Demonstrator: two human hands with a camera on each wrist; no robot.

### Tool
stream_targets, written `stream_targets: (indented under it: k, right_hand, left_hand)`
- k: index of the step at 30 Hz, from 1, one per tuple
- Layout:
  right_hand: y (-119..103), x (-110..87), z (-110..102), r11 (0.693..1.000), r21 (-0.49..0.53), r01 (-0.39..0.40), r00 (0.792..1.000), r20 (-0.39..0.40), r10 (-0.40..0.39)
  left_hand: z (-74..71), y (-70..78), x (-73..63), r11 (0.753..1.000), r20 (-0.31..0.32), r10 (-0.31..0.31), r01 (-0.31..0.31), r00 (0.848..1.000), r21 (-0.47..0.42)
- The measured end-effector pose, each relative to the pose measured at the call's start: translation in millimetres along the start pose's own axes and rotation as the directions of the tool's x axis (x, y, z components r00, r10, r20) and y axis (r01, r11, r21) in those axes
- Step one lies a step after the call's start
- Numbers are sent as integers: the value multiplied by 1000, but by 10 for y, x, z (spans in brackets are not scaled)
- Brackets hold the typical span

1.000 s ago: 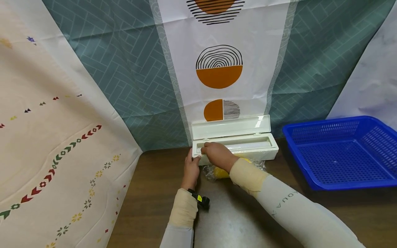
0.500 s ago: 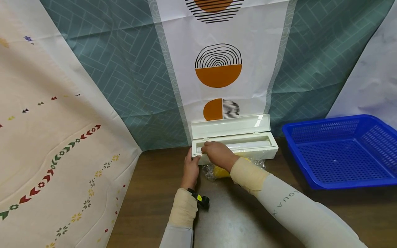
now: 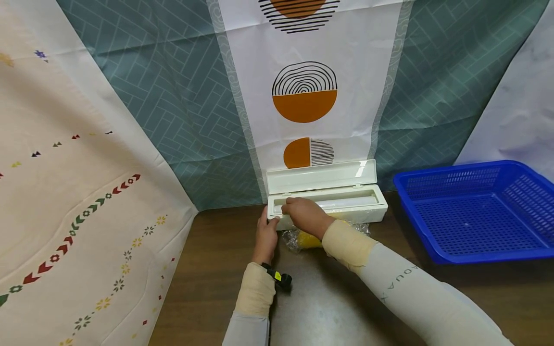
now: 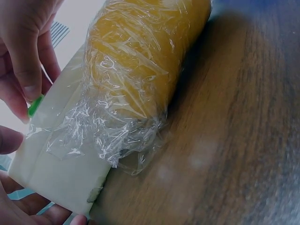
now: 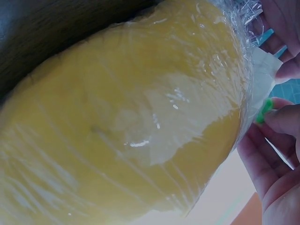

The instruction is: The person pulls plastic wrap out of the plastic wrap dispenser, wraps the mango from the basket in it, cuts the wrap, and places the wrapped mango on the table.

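Note:
A white cling film dispenser (image 3: 363,214) stands against the back curtain, its lid (image 3: 322,178) raised and a film roll (image 3: 346,203) lying inside. My left hand (image 3: 265,238) grips its left end, thumb at the front edge and fingers round the end. At the dispenser's front edge, near that same end, my right hand (image 3: 306,216) pinches a small green slide cutter (image 4: 34,106) between thumb and finger. Film runs from the dispenser down to a rounded yellow thing (image 4: 136,51) wrapped in it, resting on the table in front, partly hidden by the right wrist in the head view.
To the right, a blue plastic basket (image 3: 428,230) stands on the brown wooden table (image 3: 207,259). A patterned curtain (image 3: 207,120) hangs right behind the dispenser, and a light printed cloth (image 3: 108,202) borders the left side.

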State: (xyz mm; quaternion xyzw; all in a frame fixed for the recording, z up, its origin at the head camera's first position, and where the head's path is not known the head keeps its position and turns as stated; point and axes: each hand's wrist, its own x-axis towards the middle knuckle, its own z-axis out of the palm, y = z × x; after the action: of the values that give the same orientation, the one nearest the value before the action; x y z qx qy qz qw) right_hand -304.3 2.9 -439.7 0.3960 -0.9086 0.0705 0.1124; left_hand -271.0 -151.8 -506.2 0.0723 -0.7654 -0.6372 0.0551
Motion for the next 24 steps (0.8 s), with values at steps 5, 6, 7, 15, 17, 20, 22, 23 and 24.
stream_targets:
  k: [5, 6, 7, 15, 17, 20, 22, 23, 24]
  right_hand:
    - [7, -14, -3, 1000, 6, 3, 1000, -17, -3]
    - [10, -15, -2, 1000, 4, 5, 1000, -20, -5]
    - [12, -15, 1, 1000, 2, 5, 1000, -22, -5]
    - [18, -5, 10, 1000, 5, -2, 1000, -2, 2]
    - [16, -11, 5, 1000, 5, -1, 1000, -4, 1]
    - [15, -21, -2, 1000, -3, -1, 1000, -4, 1]
    - [14, -27, -8, 1000, -8, -5, 1000, 1, 5]
    - [14, -29, -9, 1000, -11, -7, 1000, 4, 7]
    - [16, -31, -9, 1000, -11, -8, 1000, 5, 8]
  left_hand:
    - [2, 4, 5, 1000, -4, -4, 4, 1000, 4]
    - [2, 3, 6, 1000, -4, -4, 4, 1000, 5]
    - [2, 2, 7, 1000, -4, -4, 4, 1000, 2]
    - [-7, -15, 15, 1000, 0, 7, -7, 1000, -18]
    - [-10, -20, 17, 1000, 2, 1, -1, 1000, -18]
    - [-10, -21, 18, 1000, 3, -9, 9, 1000, -9]
    - [-8, -17, 18, 1000, 2, -14, 14, 1000, -4]
    - [-7, -14, 16, 1000, 3, -14, 14, 1000, -1]
    - [-7, -11, 15, 1000, 4, -13, 13, 1000, -1]
